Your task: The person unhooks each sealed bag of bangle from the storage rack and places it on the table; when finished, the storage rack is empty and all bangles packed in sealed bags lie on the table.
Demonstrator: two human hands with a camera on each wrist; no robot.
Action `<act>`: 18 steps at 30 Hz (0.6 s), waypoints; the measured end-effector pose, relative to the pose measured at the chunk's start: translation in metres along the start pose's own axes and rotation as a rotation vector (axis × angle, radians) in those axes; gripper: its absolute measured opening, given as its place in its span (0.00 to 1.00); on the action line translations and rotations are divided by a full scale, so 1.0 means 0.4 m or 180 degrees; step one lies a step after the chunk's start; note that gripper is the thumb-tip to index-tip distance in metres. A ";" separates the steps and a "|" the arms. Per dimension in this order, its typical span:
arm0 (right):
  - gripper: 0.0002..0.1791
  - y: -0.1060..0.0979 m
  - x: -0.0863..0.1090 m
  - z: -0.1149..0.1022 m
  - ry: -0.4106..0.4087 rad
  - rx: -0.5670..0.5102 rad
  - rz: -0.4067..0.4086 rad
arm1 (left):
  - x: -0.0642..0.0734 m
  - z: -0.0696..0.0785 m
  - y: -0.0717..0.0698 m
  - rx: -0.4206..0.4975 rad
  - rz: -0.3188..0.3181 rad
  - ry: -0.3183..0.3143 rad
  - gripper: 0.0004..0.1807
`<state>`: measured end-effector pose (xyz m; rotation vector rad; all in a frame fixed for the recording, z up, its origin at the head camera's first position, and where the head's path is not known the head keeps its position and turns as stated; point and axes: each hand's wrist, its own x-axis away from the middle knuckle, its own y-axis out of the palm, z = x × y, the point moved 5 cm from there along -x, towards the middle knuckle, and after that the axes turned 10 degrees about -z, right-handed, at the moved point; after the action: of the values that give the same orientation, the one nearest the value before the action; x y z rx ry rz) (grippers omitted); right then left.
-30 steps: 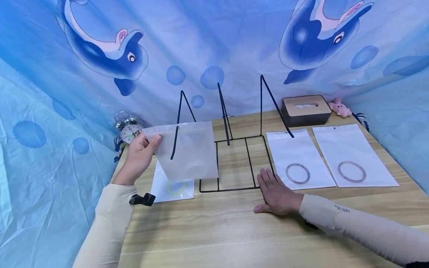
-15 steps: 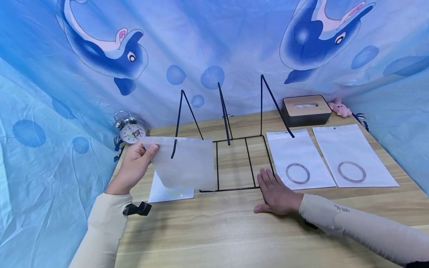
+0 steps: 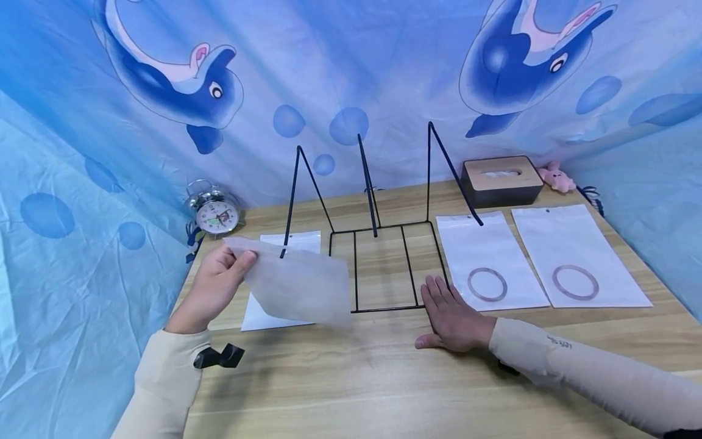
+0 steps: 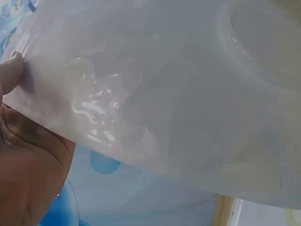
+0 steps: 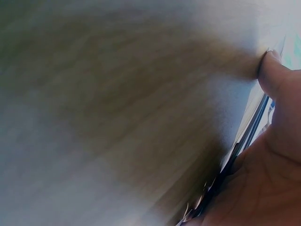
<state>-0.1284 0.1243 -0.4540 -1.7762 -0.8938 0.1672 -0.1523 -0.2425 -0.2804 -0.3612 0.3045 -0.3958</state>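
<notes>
My left hand [image 3: 211,289] pinches a whitish plastic pouch [image 3: 301,283] by its edge, thumb on top. The pouch hangs tilted over the left side of a black wire rack [image 3: 384,310], overlapping an upright's tip. In the left wrist view a round outline [image 4: 240,52] shows through the pouch. Beneath it lies another white pouch [image 3: 263,318], partly hidden. My right hand [image 3: 452,320] rests flat on the table, fingers straight, fingertips at the rack's front right corner. Right of the rack lie two white pouches, one near [image 3: 471,244] and one farther right [image 3: 576,241], each with a pinkish bangle showing.
An alarm clock [image 3: 217,216] stands at the table's back left. A tissue box [image 3: 501,181] and a pink plush toy [image 3: 557,177] sit at the back right. A blue dolphin-print curtain [image 3: 384,67] hangs behind the wooden table [image 3: 395,378].
My left hand has moved down and slightly left with the pouch, which now tilts more and uncovers the clock and the lower pouch's top. The right hand has stayed in place.
</notes>
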 end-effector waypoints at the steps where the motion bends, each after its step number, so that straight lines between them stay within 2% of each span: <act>1: 0.59 0.001 -0.001 0.000 -0.0018 -0.0008 0.0009 | 0.004 0.001 0.000 0.0038 0.0000 0.0032 0.09; 6: 0.59 -0.006 0.003 -0.007 -0.0010 -0.0038 0.0003 | 0.018 0.011 0.002 0.0106 0.0025 0.0177 0.14; 12: 0.59 -0.004 0.002 -0.004 0.0028 -0.0019 -0.0015 | 0.031 0.020 0.008 0.0121 0.0014 0.0293 0.15; 18: 0.58 -0.003 0.000 -0.004 0.0081 0.0025 -0.0045 | 0.074 0.008 0.011 0.0297 0.0002 0.0319 0.16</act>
<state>-0.1282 0.1234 -0.4523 -1.7607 -0.8862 0.1384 -0.1237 -0.2504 -0.2857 -0.2504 0.3827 -0.4268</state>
